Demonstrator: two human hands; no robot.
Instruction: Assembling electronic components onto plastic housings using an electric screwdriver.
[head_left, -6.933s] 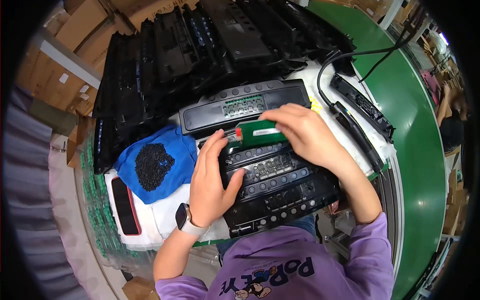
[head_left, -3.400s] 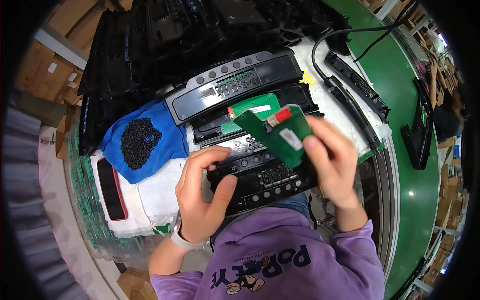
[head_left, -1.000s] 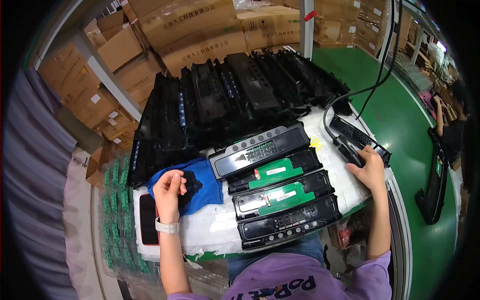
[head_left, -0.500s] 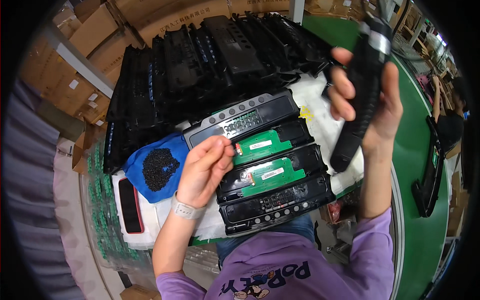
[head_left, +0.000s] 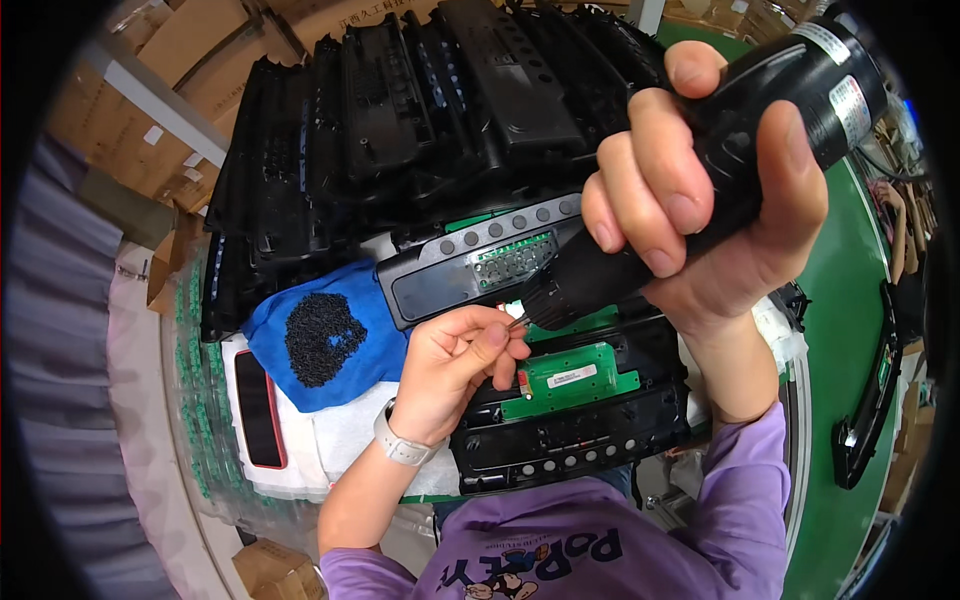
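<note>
My right hand point(head_left: 700, 215) is wrapped round a black electric screwdriver point(head_left: 735, 130), held slantwise with its nose pointing down and left. At its tip, the fingers of my left hand point(head_left: 450, 365) are pinched together; what is between them is too small to make out. Beneath the hands lie several black plastic panels in a row. A green circuit board point(head_left: 590, 378) sits in one of them, and another board is mostly covered by the screwdriver. The far panel point(head_left: 430, 292) of the row has round grey buttons. The near panel point(head_left: 555, 445) lies by my body.
Small black screws point(head_left: 315, 350) are heaped on a blue cloth point(head_left: 372, 295) left of the panels. A red-edged phone point(head_left: 260, 410) lies on the white table covering point(head_left: 315, 435). Stacked black housings point(head_left: 400, 110) fill the back. Cartons point(head_left: 190, 70) stand behind; another person is at far right.
The screwdriver has swung down and left with my right hand, from upright to slanting over the panels. My left hand has shifted slightly right and down, meeting its tip.
</note>
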